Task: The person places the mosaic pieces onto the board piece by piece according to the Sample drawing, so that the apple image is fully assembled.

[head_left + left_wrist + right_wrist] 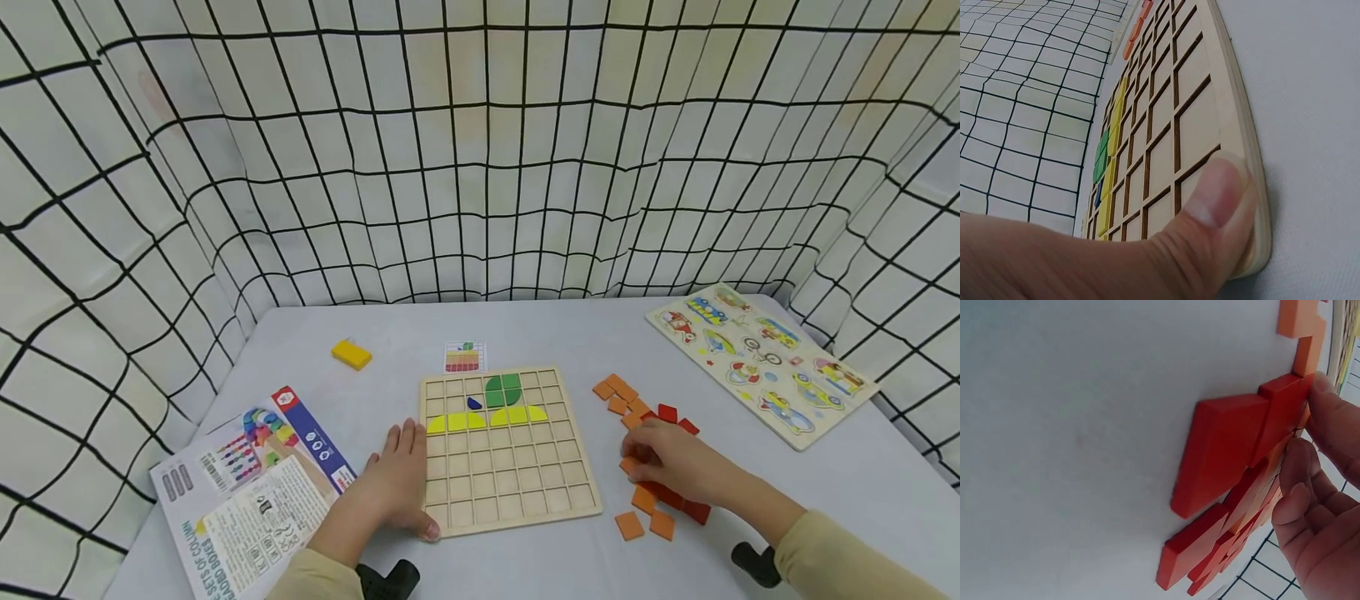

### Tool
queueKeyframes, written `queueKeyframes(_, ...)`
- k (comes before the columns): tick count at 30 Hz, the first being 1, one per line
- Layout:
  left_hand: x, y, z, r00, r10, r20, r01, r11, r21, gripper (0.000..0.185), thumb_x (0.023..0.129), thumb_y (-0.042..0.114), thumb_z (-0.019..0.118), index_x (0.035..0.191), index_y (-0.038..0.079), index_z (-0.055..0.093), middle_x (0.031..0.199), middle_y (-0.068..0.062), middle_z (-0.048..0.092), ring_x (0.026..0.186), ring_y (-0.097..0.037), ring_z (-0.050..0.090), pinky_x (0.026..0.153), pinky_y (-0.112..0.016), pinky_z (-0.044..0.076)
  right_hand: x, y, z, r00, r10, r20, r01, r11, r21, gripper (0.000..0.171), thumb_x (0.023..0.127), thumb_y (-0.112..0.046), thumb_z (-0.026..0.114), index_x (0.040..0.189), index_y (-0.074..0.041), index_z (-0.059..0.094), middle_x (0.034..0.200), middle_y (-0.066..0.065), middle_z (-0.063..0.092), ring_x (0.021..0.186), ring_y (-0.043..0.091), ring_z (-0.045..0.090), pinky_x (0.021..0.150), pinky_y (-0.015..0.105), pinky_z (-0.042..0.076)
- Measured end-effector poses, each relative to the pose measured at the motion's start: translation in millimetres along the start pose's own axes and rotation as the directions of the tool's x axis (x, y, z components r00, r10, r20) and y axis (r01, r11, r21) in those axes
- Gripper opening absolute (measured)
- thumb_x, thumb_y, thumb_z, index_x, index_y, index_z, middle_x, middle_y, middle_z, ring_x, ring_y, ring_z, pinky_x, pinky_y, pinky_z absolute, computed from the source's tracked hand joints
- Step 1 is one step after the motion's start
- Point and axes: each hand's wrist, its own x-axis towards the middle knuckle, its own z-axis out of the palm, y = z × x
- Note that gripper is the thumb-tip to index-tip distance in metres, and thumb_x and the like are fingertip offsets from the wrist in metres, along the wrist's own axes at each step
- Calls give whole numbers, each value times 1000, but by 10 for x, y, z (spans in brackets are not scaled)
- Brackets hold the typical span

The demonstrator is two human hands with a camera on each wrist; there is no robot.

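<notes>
A square wooden grid board (517, 483) lies in the middle of the table. Green quarter-round pieces (503, 390), yellow curved pieces (517, 415) and a small blue piece (474, 403) sit in its upper cells. My left hand (393, 487) lies along the board's left edge, fingers extended; its thumb (1219, 190) rests on the near corner. Right of the board, my right hand (671, 458) reaches into loose red tiles (1222, 450) and orange tiles (643, 500). Its thumb and bent forefinger touch the tiles, with a gap between the tips; nothing is visibly lifted.
Behind the board lie a small printed pattern card (465, 357) and a yellow block (352, 355). A printed box (247, 492) is at the left. A wooden picture puzzle board (765, 362) lies at the far right. Black netting (487, 167) surrounds the table.
</notes>
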Motion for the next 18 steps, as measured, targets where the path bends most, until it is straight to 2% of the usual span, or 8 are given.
queueKeyframes(4, 6, -5, 9, 1000, 4, -6, -4, 1000, -3, 136, 58, 35, 100, 156, -14, 20, 166, -36, 12, 153, -56, 10, 117, -74, 24, 9, -9, -8, 1000, 16, 9, -16, 1000, -6, 19, 87, -30, 81, 95, -24, 65, 91, -9, 54, 84, 6, 49, 70, 19, 49)
queueKeyframes(9, 9, -12, 18, 1000, 5, -8, -5, 1000, 0, 136, 58, 35, 100, 156, -14, 20, 166, -36, 12, 154, -56, 10, 117, -74, 24, 22, 23, -15, 1000, -9, 10, 9, 1000, 5, 23, 85, -29, 82, 91, -24, 61, 86, -11, 54, 81, 4, 50, 68, 18, 49)
queueKeyframes(13, 10, -12, 23, 1000, 11, -10, -11, 1000, 11, 135, 58, 36, 100, 156, -14, 21, 165, -36, 13, 153, -56, 11, 116, -74, 25, 29, 19, -37, 1000, 0, 25, -1, 998, 56, 22, 85, -26, 83, 89, -24, 61, 79, -14, 56, 77, 2, 53, 67, 18, 50)
queueKeyframes(18, 3, -3, 12, 1000, 7, -6, -7, 1000, 6, 135, 58, 36, 100, 156, -14, 21, 166, -36, 13, 154, -56, 11, 117, -74, 24, 124, -44, -100, 999, -36, 2, 35, 993, 116, 16, 89, -18, 79, 91, -21, 64, 81, -12, 59, 77, 3, 54, 67, 18, 50)
